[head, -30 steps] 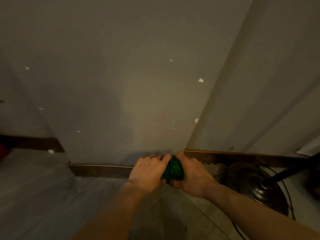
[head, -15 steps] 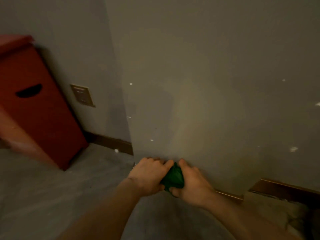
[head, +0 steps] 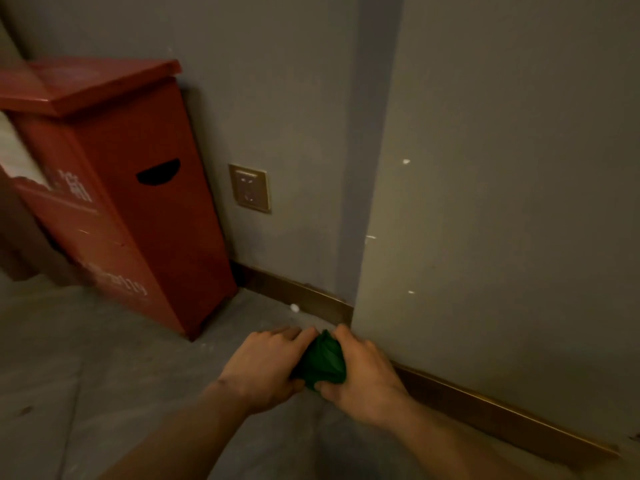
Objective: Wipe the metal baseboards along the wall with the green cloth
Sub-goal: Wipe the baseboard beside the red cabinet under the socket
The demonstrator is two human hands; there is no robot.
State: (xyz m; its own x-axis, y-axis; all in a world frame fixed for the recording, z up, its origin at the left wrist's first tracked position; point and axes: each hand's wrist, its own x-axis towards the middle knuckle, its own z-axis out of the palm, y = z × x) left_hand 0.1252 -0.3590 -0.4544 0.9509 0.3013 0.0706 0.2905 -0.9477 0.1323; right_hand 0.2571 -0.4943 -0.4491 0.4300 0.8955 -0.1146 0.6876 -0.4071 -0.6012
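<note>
Both forearms extend forward, converging toward 12 o'clock. Left hand [head: 265, 367] and right hand [head: 363, 372] lie palm-down, side by side, fingers curled in a closed grip on the cloth [head: 323, 362].

Left hand [head: 263, 368] and right hand [head: 363, 375] clutch the bunched green cloth [head: 323, 358] at the wall corner beside the baseboard [head: 502, 410].

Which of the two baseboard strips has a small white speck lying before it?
The short baseboard on the recessed wall, between the red box and the corner; the white speck lies there.

Soft crumpled green cloth [head: 323, 362], brushed metal baseboards [head: 502, 415], matt painted wall [head: 502, 202], glossy red box [head: 138, 209]
</note>
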